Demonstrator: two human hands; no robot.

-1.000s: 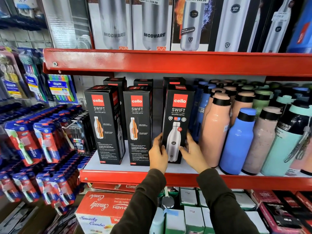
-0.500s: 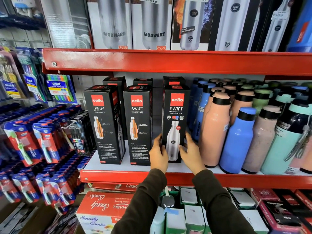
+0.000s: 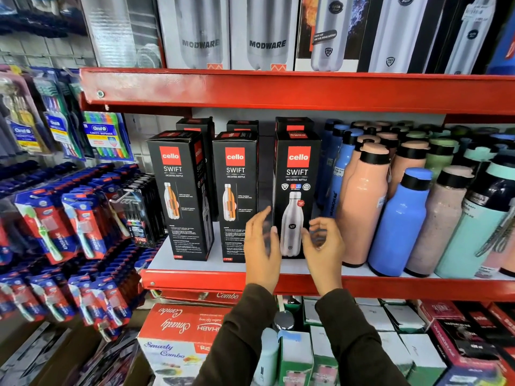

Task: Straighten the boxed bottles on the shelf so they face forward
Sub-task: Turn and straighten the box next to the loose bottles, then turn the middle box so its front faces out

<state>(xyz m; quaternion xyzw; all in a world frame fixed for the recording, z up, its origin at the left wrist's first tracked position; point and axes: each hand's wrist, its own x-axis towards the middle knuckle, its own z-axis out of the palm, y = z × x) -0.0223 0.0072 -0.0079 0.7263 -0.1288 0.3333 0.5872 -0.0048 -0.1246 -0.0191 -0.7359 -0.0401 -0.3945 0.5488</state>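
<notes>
Tall black cardboard bottle box (image 3: pixel 296 190) upright at shelf front, facing forward. Left hand (image 3: pixel 262 243) and right hand (image 3: pixel 323 243) spread, blurred, contact unclear. Could clip and twist it, or nudge peach bottle (image 3: pixel 362 207) alongside.

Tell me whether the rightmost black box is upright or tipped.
Upright: the rightmost black box stands flat on the shelf, its sides vertical.

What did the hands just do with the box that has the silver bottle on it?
Both hands let go. The left hand and right hand were gripping the right box by its sides; now they hover open, blurred, just in front of it. The box, which was tilted a second ago, now stands straight and faces forward. The other two front boxes and the loose bottles stayed put.
</notes>
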